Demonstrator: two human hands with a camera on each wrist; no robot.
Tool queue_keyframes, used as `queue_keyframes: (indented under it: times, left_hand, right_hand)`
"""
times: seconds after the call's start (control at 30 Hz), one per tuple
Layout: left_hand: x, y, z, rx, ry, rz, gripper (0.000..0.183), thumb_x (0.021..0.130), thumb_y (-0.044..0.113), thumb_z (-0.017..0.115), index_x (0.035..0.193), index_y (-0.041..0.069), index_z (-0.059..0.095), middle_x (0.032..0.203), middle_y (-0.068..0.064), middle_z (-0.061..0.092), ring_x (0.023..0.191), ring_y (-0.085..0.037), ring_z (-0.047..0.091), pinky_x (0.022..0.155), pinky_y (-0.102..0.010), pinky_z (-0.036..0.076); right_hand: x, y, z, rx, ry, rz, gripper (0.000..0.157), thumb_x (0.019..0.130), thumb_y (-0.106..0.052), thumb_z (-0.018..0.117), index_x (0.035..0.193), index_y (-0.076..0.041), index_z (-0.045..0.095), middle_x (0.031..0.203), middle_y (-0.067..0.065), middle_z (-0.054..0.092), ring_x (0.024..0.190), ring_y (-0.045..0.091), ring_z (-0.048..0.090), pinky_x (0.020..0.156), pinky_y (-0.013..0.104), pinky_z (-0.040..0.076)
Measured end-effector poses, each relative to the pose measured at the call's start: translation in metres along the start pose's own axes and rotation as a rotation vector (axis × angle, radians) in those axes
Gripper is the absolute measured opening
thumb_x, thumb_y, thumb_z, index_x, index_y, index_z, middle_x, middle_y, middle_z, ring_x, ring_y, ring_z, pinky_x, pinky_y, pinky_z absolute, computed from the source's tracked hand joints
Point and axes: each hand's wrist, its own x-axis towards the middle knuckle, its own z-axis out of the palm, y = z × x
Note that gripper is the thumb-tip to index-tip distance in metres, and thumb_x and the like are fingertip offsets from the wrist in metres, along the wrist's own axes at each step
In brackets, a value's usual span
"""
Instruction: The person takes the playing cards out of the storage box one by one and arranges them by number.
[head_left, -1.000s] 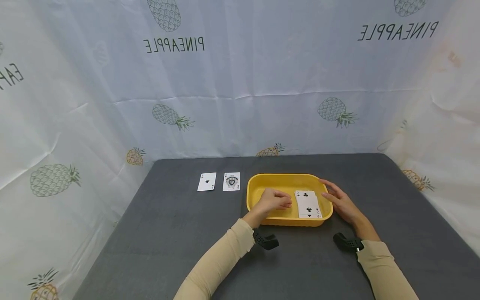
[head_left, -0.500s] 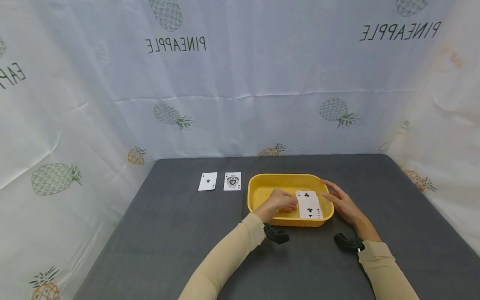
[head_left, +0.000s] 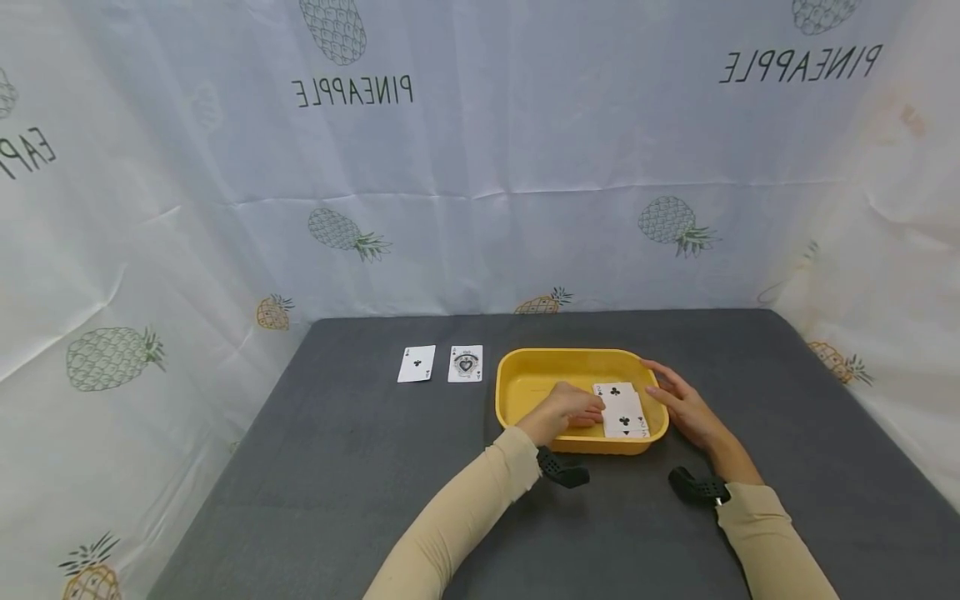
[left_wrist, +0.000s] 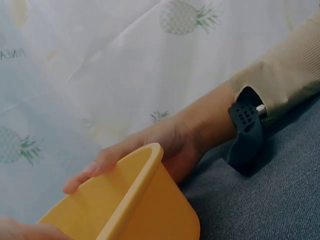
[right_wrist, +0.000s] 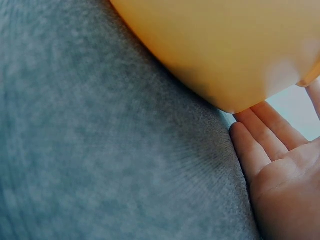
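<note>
In the head view, a small stack of playing cards (head_left: 625, 408), with a two of clubs on top, lies face up in the right part of a yellow tray (head_left: 551, 356). My left hand (head_left: 566, 408) reaches into the tray, its fingertips touching the stack's left edge; whether they pinch a card is hidden. My right hand (head_left: 686, 408) holds the tray's right side, the thumb over the rim. Seen from the right wrist, straight fingers (right_wrist: 265, 131) lie against the outer wall. In the left wrist view, only a blurred bit of the left hand (left_wrist: 30, 230) shows.
Two face-up cards lie left of the tray: an ace of clubs (head_left: 416, 364) and an ornate ace (head_left: 466, 364). A dark grey cloth (head_left: 337, 467) covers the table. Pineapple-print curtain (head_left: 480, 150) hangs behind and at both sides.
My left hand has moved right across the tray to the cards' left edge. The stack has shifted slightly right. My right hand stays at the tray's right rim.
</note>
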Motion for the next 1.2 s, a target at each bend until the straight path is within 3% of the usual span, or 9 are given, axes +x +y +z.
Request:
queue_keyframes:
  times: [0.17,0.37,0.67,0.77,1.0,1.2]
  left_hand:
    - [0.005,0.001,0.005,-0.052,0.038,-0.023,0.022,0.081,0.004,0.072,0.102,-0.004,0.07,0.093,-0.013,0.074,0.083,-0.019,0.072,0.082,-0.029,0.061]
    - [0.008,0.001,0.011,-0.11,0.013,0.015,0.018,0.08,0.001,0.071,0.098,-0.002,0.071,0.081,-0.006,0.068,0.067,-0.011,0.061,0.082,-0.028,0.061]
    - [0.01,0.002,0.025,-0.009,0.135,0.059,0.012,0.074,0.0,0.079,0.079,0.003,0.068,0.079,-0.012,0.074,0.056,-0.009,0.061,0.067,-0.024,0.061]
    - [0.01,0.003,0.026,-0.002,0.148,0.059,0.011,0.073,-0.001,0.079,0.076,0.002,0.069,0.076,-0.012,0.074,0.052,-0.009,0.058,0.061,-0.022,0.059]
    - [0.007,0.003,0.024,-0.004,0.132,0.047,0.005,0.076,0.001,0.076,0.079,-0.002,0.074,0.069,-0.009,0.071,0.051,-0.009,0.056,0.061,-0.021,0.059]
    - [0.005,0.001,0.018,-0.015,0.099,0.076,0.006,0.077,0.002,0.074,0.08,-0.003,0.073,0.063,-0.002,0.063,0.052,-0.009,0.055,0.06,-0.019,0.058]
  right_hand:
    - [-0.002,-0.002,0.0,0.002,0.001,-0.006,0.056,0.102,-0.025,0.048,0.152,-0.017,0.024,0.124,-0.009,0.047,0.103,-0.012,0.056,0.083,0.011,0.053]
    - [-0.002,-0.001,-0.002,0.026,-0.009,-0.015,0.053,0.102,-0.022,0.047,0.151,-0.019,0.026,0.118,-0.018,0.048,0.103,-0.011,0.057,0.083,0.011,0.053]
    - [-0.001,0.004,-0.004,0.093,-0.049,-0.072,0.05,0.103,-0.017,0.045,0.15,-0.019,0.028,0.119,-0.022,0.053,0.105,-0.008,0.06,0.082,0.013,0.054]
    - [-0.001,0.003,-0.004,0.089,-0.049,-0.07,0.05,0.103,-0.018,0.045,0.15,-0.019,0.028,0.119,-0.022,0.053,0.105,-0.009,0.059,0.082,0.012,0.054]
    - [-0.001,0.0,-0.003,0.045,-0.035,-0.032,0.052,0.103,-0.021,0.045,0.151,-0.02,0.026,0.119,-0.023,0.048,0.106,-0.012,0.056,0.084,0.011,0.053]
    - [0.0,0.001,-0.002,0.057,-0.035,-0.028,0.052,0.103,-0.021,0.046,0.151,-0.021,0.027,0.119,-0.024,0.048,0.106,-0.012,0.056,0.084,0.01,0.052]
